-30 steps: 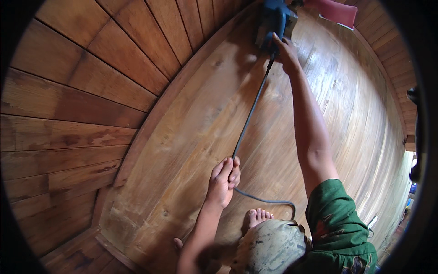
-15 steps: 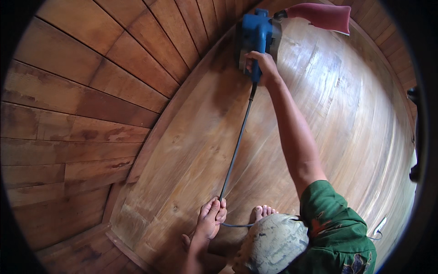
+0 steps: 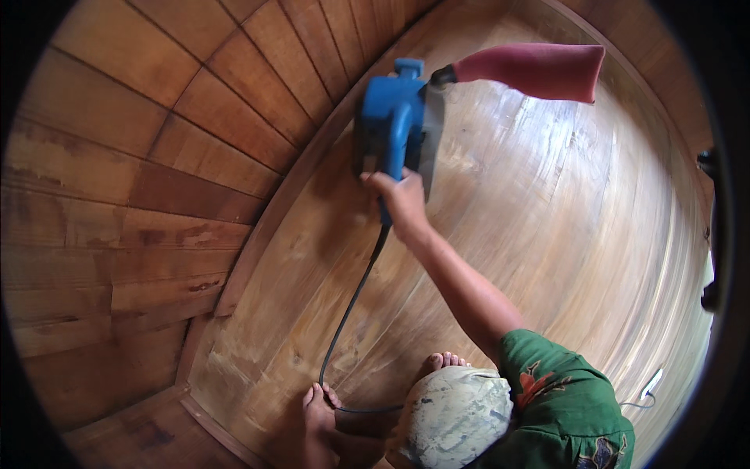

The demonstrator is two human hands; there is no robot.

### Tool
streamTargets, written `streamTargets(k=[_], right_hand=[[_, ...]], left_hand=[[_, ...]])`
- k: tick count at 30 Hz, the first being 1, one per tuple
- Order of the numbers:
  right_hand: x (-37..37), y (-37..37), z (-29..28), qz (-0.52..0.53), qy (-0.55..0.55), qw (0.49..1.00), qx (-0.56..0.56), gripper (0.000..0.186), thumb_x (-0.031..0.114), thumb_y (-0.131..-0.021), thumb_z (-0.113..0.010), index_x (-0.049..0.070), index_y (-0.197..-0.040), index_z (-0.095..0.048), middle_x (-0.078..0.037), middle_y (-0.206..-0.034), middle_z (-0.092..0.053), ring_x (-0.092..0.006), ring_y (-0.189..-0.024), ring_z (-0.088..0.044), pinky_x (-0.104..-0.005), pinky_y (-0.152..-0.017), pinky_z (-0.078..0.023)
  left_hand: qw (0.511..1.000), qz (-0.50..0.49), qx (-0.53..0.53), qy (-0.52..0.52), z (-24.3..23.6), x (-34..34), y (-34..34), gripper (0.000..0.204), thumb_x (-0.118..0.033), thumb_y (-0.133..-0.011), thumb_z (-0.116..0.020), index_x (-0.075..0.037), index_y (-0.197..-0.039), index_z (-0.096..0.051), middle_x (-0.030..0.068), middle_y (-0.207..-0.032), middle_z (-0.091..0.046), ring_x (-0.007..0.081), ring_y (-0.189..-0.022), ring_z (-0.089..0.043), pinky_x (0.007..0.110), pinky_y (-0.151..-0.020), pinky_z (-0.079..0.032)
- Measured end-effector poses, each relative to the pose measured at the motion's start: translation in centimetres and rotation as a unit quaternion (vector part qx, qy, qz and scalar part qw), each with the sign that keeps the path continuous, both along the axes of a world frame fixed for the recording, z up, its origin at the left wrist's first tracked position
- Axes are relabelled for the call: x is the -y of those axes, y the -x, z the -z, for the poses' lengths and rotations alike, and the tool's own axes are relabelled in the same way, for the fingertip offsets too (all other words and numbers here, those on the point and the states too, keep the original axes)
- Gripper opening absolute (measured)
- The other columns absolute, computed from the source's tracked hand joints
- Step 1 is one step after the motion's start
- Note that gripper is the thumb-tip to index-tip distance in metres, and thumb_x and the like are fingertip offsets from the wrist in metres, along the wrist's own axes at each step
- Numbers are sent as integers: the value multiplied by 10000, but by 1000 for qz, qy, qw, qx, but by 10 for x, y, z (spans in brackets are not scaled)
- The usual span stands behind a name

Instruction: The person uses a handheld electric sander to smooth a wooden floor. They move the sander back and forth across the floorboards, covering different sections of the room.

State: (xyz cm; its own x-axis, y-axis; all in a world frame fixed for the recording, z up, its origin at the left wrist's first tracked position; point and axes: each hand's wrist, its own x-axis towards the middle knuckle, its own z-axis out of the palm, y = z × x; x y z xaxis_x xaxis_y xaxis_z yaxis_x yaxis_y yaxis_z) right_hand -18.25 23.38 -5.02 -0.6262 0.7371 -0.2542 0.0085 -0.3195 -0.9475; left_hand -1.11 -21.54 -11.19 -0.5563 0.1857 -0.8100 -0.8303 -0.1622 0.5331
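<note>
A blue belt sander (image 3: pixel 383 109) with a dark red cloth dust bag (image 3: pixel 539 72) is over the wooden boards, towards the far left. My right hand (image 3: pixel 405 199) is closed round its rear handle, arm stretched forward. A black power cord (image 3: pixel 351 305) runs from the handle back to my left hand (image 3: pixel 320 397). That hand, low near my legs, is closed on the cord, which bends out of it to the right towards my knee. The sander's underside is hidden, and its body is slightly blurred.
A raised wooden edge (image 3: pixel 269 215) borders the pale board surface (image 3: pixel 539 258) on the left, with darker planks (image 3: pixel 187 148) beyond. My bare toes (image 3: pixel 445 360) and cloth-covered knee (image 3: pixel 461 414) are near the bottom. A white plug-like piece (image 3: pixel 653 383) with a cord lies at right.
The sander has come nearer and to the left with my right hand. My left hand has moved down and left with the cord, which now bows more.
</note>
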Motion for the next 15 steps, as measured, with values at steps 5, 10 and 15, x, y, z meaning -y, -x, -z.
streamTargets(k=[5,10,15], right_hand=[[37,-30,3,-170,59,983,43,327,309,-843,-880,62,-780,-674,-27,-701,-660,-119,-603,-628,-297,-560,-485],[80,-54,13,-220,93,971,-6,352,269,-826,-888,55,-719,-630,-47,-647,-642,-136,-562,-623,-312,-536,-489],[126,-49,19,-220,44,969,106,389,334,-774,-847,11,-733,-633,-108,-643,-643,-236,-613,-665,-408,-606,-504]], left_hand=[[993,-75,47,84,33,33,-18,283,-387,-1118,-514,-131,-1000,-539,58,-822,-558,228,-746,-530,436,-748,-489],[985,-112,41,127,44,43,-16,357,-454,-1116,-477,-135,-969,-541,70,-819,-555,247,-744,-531,440,-762,-507],[979,-128,17,161,46,41,-19,490,-581,-1097,-471,-116,-964,-553,88,-841,-599,271,-768,-580,468,-758,-540]])
